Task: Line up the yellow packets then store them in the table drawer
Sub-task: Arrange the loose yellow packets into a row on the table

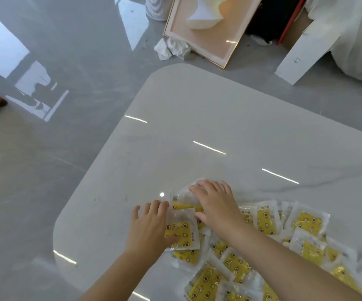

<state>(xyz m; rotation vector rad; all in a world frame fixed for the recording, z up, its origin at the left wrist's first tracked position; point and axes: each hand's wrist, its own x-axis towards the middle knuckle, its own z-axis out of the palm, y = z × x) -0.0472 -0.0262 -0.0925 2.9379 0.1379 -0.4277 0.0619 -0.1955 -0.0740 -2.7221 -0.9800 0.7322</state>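
On glossy white table (197, 127), yellow packets (308, 222) scattered, overlapping. Pressing one packet (183, 232) with left hand (152, 224), fingers straight. Right hand (217, 205) spread flat, uncurled, on packets just beside.

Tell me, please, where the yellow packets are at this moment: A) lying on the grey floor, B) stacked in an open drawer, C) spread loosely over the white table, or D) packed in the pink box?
C: the yellow packets lie overlapping on the white table, with the left hand and right hand touching those at one end of the spread.
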